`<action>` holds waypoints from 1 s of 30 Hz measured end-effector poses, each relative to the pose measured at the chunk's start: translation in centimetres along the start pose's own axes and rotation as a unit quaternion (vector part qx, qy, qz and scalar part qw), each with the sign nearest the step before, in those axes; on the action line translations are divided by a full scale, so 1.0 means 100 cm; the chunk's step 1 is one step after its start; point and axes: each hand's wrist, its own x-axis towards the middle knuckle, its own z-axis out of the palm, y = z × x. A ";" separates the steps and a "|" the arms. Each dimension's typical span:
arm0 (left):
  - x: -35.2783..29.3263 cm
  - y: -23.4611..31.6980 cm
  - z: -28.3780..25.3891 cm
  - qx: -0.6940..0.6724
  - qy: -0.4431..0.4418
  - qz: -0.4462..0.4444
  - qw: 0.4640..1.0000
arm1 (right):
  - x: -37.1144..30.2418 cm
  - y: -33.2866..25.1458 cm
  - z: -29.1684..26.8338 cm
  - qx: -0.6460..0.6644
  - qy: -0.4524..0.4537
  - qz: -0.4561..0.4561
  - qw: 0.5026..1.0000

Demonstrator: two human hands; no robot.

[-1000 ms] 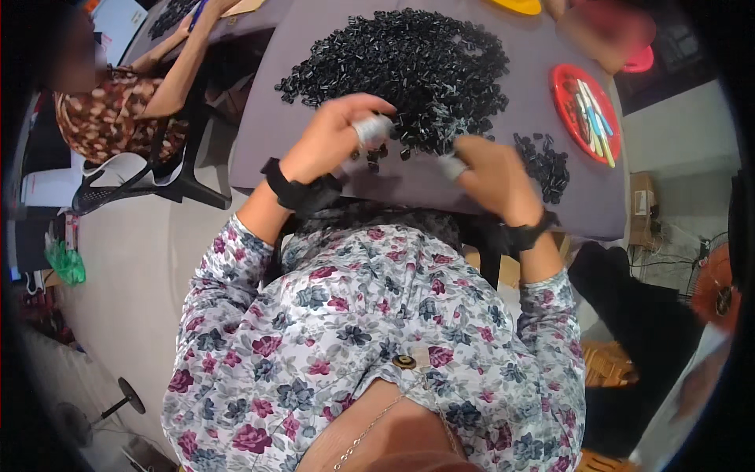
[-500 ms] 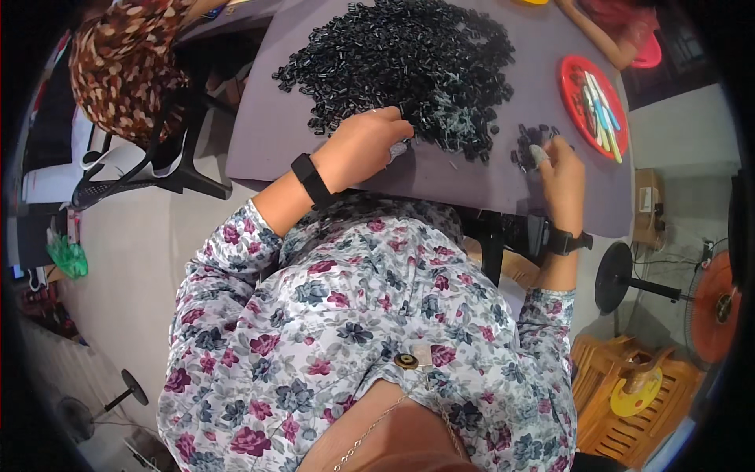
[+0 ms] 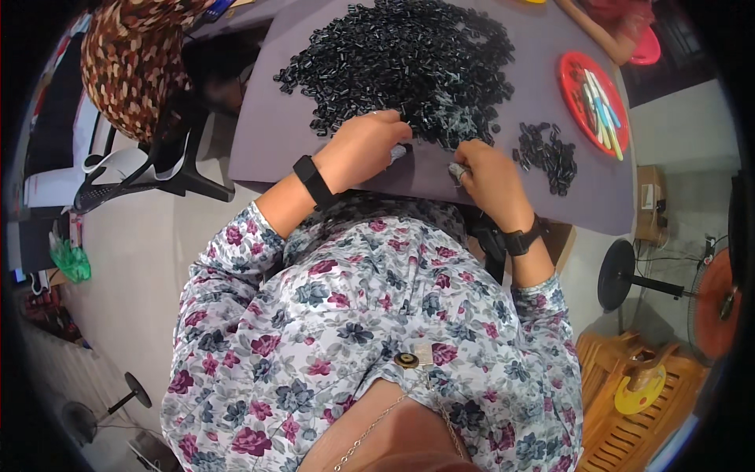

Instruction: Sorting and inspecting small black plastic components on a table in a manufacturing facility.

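A large heap of small black tube-shaped pieces (image 3: 401, 67) covers much of the table, with some greyish pieces (image 3: 454, 110) toward its near right side. At the heap's near edge is my left hand (image 3: 366, 149), its fingers bent into a pinch and a whitish covering on the thumb; a dark bit shows by the fingertips. My right hand (image 3: 495, 185) is closed at the heap's near right edge, its thumb also wrapped in something greyish. What lies in its fingers is hidden. Farther right is a small separate pile of black pieces (image 3: 548, 157).
A red plate (image 3: 568, 72) with several light-handled tools stands at the table's right edge. Another person's arm (image 3: 598, 31) rests at the far right. Someone in patterned clothing (image 3: 134, 71) sits at the left by a black chair (image 3: 189, 169). The purplish tabletop (image 3: 271, 134) ends near my body.
My right hand has moved left from the small pile to the big heap's edge, uncovering the small pile. My left hand has stayed nearly in place.
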 end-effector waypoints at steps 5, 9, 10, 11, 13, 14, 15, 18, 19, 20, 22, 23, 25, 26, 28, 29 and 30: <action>0.007 -0.003 0.012 0.047 -0.030 0.023 0.998 | -0.002 -0.006 -0.005 0.027 -0.017 0.000 0.999; 0.007 0.001 0.010 0.053 -0.025 0.034 0.998 | -0.002 0.005 0.001 0.126 -0.002 0.021 0.992; 0.007 0.003 0.008 0.054 -0.028 0.027 0.998 | -0.002 0.004 0.001 0.153 0.006 0.028 0.988; 0.006 0.005 0.007 0.056 -0.031 0.020 0.998 | -0.002 0.003 0.001 0.180 0.014 0.034 0.983; 0.004 0.006 0.007 0.055 -0.032 0.022 0.998 | 0.000 -0.005 -0.002 0.198 0.008 0.067 0.978; 0.003 0.006 0.007 0.054 -0.033 0.023 0.998 | 0.001 -0.007 -0.003 0.206 0.004 0.083 0.975; 0.003 0.006 0.008 0.053 -0.035 0.019 0.998 | 0.001 -0.005 -0.002 0.210 -0.002 0.089 0.974; 0.003 0.005 0.008 0.037 -0.029 0.016 0.999 | 0.002 0.003 0.006 0.229 -0.007 0.093 0.969; 0.001 0.004 0.006 0.024 -0.019 0.022 0.999 | 0.002 0.005 0.009 0.242 0.001 0.085 0.967; 0.000 0.002 0.004 0.010 -0.009 0.027 1.000 | 0.001 0.007 0.012 0.255 0.009 0.078 0.964; -0.006 -0.005 -0.003 0.008 0.020 0.004 1.000 | 0.002 0.015 0.017 0.266 0.010 0.065 0.962; -0.008 -0.010 -0.006 0.007 0.034 -0.009 0.999 | 0.001 0.019 0.020 0.273 0.010 0.058 0.960; -0.010 -0.019 -0.014 0.000 0.069 -0.032 0.997 | 0.002 0.028 0.024 0.320 -0.010 0.093 0.943; -0.010 -0.023 -0.018 -0.003 0.072 -0.053 0.996 | 0.003 0.030 0.025 0.343 -0.019 0.109 0.933; -0.012 -0.031 -0.022 -0.009 0.081 -0.089 0.993 | 0.002 0.029 0.020 0.344 -0.029 0.120 0.931; -0.014 -0.033 -0.022 -0.009 0.095 -0.076 0.993 | 0.002 0.027 0.018 0.344 -0.034 0.126 0.930; -0.015 -0.036 -0.021 -0.009 0.109 -0.062 0.992 | 0.001 0.027 0.017 0.354 -0.033 0.124 0.926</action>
